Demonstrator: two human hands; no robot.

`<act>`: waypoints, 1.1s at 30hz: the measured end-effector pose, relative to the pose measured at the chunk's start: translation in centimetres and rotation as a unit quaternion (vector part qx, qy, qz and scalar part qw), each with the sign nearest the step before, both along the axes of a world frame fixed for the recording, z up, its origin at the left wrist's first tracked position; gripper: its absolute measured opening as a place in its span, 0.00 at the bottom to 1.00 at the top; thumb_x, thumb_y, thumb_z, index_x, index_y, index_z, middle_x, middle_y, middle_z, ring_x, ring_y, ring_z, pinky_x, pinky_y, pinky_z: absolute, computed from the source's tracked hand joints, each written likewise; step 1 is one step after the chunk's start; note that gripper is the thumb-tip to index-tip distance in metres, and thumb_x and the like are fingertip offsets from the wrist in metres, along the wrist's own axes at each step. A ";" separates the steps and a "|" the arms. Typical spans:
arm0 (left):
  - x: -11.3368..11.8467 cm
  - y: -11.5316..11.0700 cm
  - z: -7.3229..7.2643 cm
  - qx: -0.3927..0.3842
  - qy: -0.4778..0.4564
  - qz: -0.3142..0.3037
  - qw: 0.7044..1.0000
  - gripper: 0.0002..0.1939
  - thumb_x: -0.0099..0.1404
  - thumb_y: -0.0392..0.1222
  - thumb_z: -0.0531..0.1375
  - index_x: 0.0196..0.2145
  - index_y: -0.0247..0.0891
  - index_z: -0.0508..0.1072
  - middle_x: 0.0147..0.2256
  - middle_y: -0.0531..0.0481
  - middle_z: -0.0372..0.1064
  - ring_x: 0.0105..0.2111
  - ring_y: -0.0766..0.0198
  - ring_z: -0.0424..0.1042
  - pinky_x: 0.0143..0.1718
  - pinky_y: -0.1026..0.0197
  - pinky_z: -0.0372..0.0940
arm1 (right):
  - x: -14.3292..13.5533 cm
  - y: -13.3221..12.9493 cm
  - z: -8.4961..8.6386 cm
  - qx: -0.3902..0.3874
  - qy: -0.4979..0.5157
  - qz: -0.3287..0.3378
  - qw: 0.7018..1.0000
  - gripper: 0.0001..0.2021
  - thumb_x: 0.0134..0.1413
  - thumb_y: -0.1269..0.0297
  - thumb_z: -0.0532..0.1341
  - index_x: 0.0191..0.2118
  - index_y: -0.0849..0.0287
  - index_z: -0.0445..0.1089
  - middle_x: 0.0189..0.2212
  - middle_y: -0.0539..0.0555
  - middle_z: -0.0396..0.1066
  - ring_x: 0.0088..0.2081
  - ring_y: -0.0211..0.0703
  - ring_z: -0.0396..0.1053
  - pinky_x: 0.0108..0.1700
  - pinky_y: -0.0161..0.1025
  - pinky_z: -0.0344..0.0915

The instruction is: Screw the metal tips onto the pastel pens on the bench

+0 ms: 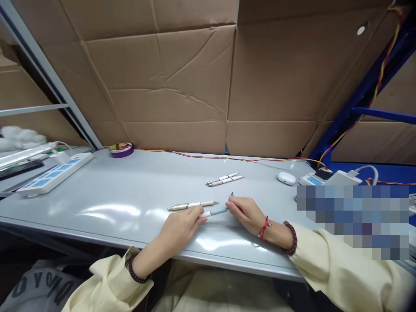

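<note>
My left hand (182, 227) is closed on a light blue and white pen (214, 212), gripping its left end above the table. Beside the pen's right end, my right hand (245, 212) is pinched shut. A small grey piece (232, 194) pokes up from its fingertips; its kind is too small to make out. Just beyond my left fingers lies a cream and white pen (194, 205). Farther back, a white and pale blue pen (224, 178) and a pink and white pen (226, 181) rest side by side.
A roll of purple tape (121, 150) sits at the back left, near a white power strip (55, 175). To the right are a white earbud case (286, 178) and a charger (343, 183). Twisted wires (195, 155) run along the back by the cardboard wall (175, 82).
</note>
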State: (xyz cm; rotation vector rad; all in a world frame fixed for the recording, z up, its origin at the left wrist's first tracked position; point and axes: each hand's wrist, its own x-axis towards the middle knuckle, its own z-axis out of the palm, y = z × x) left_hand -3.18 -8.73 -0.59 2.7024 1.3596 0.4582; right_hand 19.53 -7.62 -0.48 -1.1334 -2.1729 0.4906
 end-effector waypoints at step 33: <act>0.0 -0.1 0.1 -0.004 -0.039 -0.025 0.999 0.17 0.71 0.39 0.38 0.29 0.38 0.61 0.29 0.50 0.63 0.27 0.64 0.63 0.28 0.63 0.57 | 0.8 -0.4 -0.8 0.094 0.028 0.038 0.994 0.10 0.61 0.59 0.51 0.36 0.58 0.65 0.28 0.53 0.69 0.27 0.38 0.64 0.30 0.35 0.62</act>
